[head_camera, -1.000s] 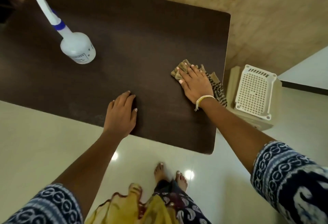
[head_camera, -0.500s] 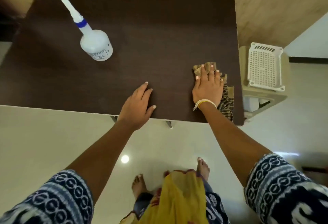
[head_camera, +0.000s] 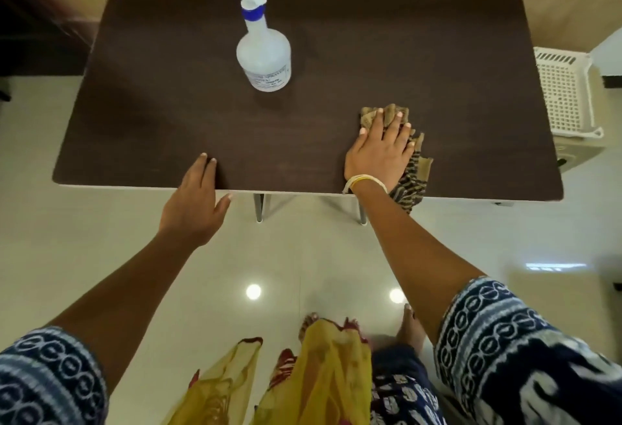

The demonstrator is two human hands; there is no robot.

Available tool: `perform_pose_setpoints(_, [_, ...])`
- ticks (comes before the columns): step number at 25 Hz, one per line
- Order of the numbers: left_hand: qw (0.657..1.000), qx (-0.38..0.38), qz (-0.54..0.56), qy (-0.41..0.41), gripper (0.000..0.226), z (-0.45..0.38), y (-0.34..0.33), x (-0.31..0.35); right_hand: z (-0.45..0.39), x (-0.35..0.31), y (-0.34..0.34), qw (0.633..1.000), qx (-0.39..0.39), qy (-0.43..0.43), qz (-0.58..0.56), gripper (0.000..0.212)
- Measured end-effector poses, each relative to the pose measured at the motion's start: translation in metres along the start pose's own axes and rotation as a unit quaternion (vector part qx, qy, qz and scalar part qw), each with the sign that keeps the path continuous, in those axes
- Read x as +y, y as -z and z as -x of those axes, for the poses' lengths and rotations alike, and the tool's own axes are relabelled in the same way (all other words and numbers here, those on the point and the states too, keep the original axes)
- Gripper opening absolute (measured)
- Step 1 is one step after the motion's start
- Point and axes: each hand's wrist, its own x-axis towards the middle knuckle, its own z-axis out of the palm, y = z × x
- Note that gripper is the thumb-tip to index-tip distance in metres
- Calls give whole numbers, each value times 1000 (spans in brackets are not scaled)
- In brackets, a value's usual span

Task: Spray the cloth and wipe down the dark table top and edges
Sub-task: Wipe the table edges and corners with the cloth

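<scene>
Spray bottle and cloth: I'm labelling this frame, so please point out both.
spray bottle [head_camera: 263,57]: head view, on its white body.
cloth [head_camera: 413,177]: head view, on the striped part beside the wrist.

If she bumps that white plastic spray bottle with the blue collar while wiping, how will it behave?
The white plastic spray bottle with the blue collar stands upright on the dark table top, apart from both hands. Tall, with a long nozzle over a narrow round base, it probably tips rather than slides. Once down, its round body would likely roll. It looks light.
</scene>
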Motion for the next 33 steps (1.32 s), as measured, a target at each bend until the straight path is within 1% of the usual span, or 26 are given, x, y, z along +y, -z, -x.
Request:
perform_pose_setpoints(2, [1000, -13, 22, -15, 73, 1, -3, -9, 23, -33, -10, 1000, -10, 19, -10, 54])
perform_pose_setpoints(6, [996, -34, 80, -33, 79, -2, -2, -16, 66, -104, -30, 995, -46, 87, -30, 55])
perform_pose_setpoints(9, [992, -55, 102, -41, 78, -6, 5, -26, 87, -142, -38, 987, -72, 138, -40, 55])
perform_pose_setpoints(12, [988, -63, 130, -58, 74, -8, 11, -29, 87, -150, -44, 986, -71, 147, -33, 55])
perform_pose_setpoints(15, [986, -63, 145, -44, 68, -8, 17, -31, 86, -149, -44, 987, -65, 144, -28, 55])
perform_pose_setpoints(18, [988, -52, 138, -43, 64, -15, 25, -35, 92, -152, -44, 987, -61, 147, -16, 54])
perform_pose_setpoints(21, [986, -54, 144, -56, 63, -19, 26, -41, 88, -150, -42, 987, -69, 144, -15, 54])
perform_pose_setpoints(23, [987, -40, 139, -64, 59, -20, 25, -51, 90, -152, -41, 987, -67, 145, -3, 54])
perform_pose_setpoints(25, [990, -22, 116, -79, 55, -19, 22, -61, 92, -153, -41, 987, -68, 142, 5, 53])
perform_pose_setpoints(28, [990, -8, 75, -122, 55, -22, 21, -71, 88, -153, -42, 989, -53, 139, 25, 53])
perform_pose_setpoints(30, [987, -8, 64, -150, 54, -27, 24, -79, 89, -161, -44, 993, -42, 104, 22, 53])
perform_pose_setpoints(33, [977, -12, 44, -210, 53, -32, 27, -99, 101, -198, -52, 1000, -21, -9, -7, 54])
